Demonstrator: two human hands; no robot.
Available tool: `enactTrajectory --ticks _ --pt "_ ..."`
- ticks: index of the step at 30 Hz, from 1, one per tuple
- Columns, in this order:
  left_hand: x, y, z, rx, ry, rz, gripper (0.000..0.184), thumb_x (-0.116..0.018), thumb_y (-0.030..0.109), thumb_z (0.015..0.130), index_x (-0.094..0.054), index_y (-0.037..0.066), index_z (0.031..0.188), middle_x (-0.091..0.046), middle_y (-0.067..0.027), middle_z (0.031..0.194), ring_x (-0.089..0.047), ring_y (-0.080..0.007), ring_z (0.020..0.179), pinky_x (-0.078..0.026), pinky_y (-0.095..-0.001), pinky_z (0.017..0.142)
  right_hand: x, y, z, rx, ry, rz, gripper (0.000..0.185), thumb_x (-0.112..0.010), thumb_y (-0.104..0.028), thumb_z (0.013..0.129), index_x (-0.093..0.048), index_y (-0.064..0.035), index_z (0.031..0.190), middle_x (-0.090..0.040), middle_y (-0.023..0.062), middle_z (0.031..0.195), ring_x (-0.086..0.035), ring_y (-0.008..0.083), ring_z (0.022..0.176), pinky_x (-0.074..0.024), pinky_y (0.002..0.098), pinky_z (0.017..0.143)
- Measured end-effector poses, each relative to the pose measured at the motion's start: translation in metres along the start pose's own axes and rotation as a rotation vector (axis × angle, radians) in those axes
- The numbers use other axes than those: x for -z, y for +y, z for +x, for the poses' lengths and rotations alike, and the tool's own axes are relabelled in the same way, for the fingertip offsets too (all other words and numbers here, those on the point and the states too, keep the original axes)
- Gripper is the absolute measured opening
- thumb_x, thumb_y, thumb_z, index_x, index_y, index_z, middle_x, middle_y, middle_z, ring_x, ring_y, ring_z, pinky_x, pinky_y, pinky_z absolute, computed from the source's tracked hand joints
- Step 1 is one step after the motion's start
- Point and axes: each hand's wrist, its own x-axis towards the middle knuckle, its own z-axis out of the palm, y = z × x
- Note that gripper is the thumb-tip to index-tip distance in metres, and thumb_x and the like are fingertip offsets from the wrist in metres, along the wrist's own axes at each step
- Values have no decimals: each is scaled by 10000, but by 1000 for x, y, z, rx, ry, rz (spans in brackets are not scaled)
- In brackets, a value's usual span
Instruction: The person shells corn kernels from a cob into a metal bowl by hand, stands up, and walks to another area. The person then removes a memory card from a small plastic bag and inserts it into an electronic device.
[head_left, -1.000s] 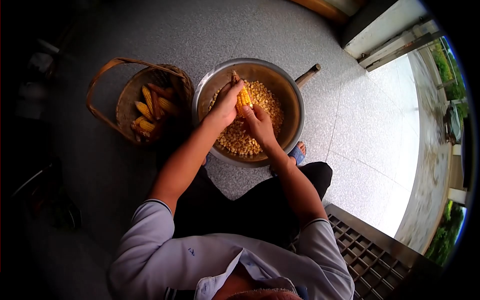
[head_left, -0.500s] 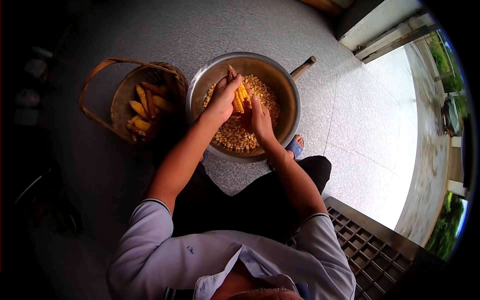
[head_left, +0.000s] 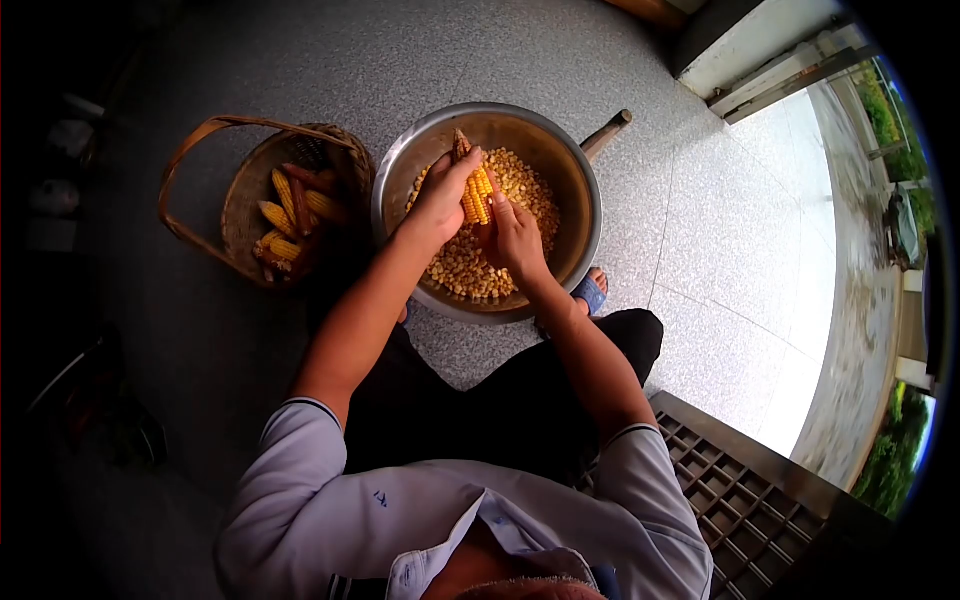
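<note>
Fingers of our left hand [head_left: 440, 195] are clamped round a yellow corn cob [head_left: 477, 197], held over the metal basin [head_left: 572, 240]; our right hand [head_left: 518, 240] meets it from the other side.

We record the cob tilted, its dry, brownish end pointing away from us, above the loose kernels [head_left: 475, 270] in the basin. Our right thumb lies at the cob's near end; the other right fingers are partly hidden, and we cannot tell how far they close. A reddish shape shows by the right palm, too unclear to identify. Left of the basin, we note a woven basket [head_left: 242, 215] with an arched handle, holding more cobs [head_left: 280, 217], yellow and reddish. A wooden shaft [head_left: 606, 136] shows just beyond the basin's far right rim.
</note>
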Motion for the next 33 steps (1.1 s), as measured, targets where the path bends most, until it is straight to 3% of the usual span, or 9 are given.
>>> enactTrajectory --ticks 2,5,14,18,20,24,27,31,33 --pt "-6 1 -3 -18 28 3 187 -529 210 986 -541 29 1032 -595 -94 862 -606 -190 783 -512 -327 743 1 -11 -3 -165 -17 237 441 -428 -400 1018 -596 -7 913 -550 53 584 -493 126 421 -365 245 389" --pt "-8 1 -6 -22 -2 41 196 -531 215 986 -543 28 1042 -592 -94 872 -604 -193 792 -510 -331 751 -1 -25 -7 -239 -68 177 409 -475 -375 1005 -613 3 928 -570 44 609 -522 114 461 -389 253 421" --pt "-2 13 -13 52 -33 45 206 -534 226 985 -548 33 1054 -596 -99 898 -603 -201 833 -507 -335 770 2 -17 -6 -189 -168 283 396 -447 -349 1016 -581 11 920 -566 51 622 -485 122 408 -373 256 385" --pt "0 3 -4 60 -2 49 188 -591 181 952 -562 27 1056 -623 -80 852 -621 -181 781 -503 -301 730 5 -24 -4 -252 -150 156 395 -453 -341 992 -581 24 911 -576 70 616 -527 147 437 -412 267 417" --pt "-8 4 -12 46 -3 147 168 -600 178 948 -571 28 1017 -621 -74 839 -611 -171 772 -496 -305 739 8 -29 -4 -257 -164 20 316 -471 -240 909 -603 44 876 -624 126 651 -603 219 517 -465 325 498" --pt "-18 5 -16 31 -34 219 171 -578 190 964 -556 27 1008 -602 -62 850 -599 -162 784 -489 -297 746 1 3 4 -65 9 -205 280 -451 -202 892 -598 36 868 -623 129 689 -627 252 662 -494 366 638" --pt "-11 6 -11 41 -26 185 208 -558 201 975 -549 10 1055 -596 -79 871 -594 -175 801 -495 -305 733 1 -4 1 -62 -4 66 251 -456 -201 888 -591 11 887 -597 109 740 -581 204 631 -474 332 582" --pt "-1 5 -1 33 16 148 232 -552 212 978 -541 0 1073 -594 -97 902 -593 -191 810 -507 -311 693 -3 -12 -7 7 -74 106 513 -548 -413 958 -527 40 1198 -618 106 813 -590 169 727 -492 311 632" --pt "-2 6 -4 65 11 124 225 -554 210 977 -538 3 1062 -598 -99 910 -597 -193 819 -514 -311 692 -4 -7 -9 176 9 -188 510 -528 -414 962 -526 51 1170 -649 206 917 -639 309 852 -497 400 744"
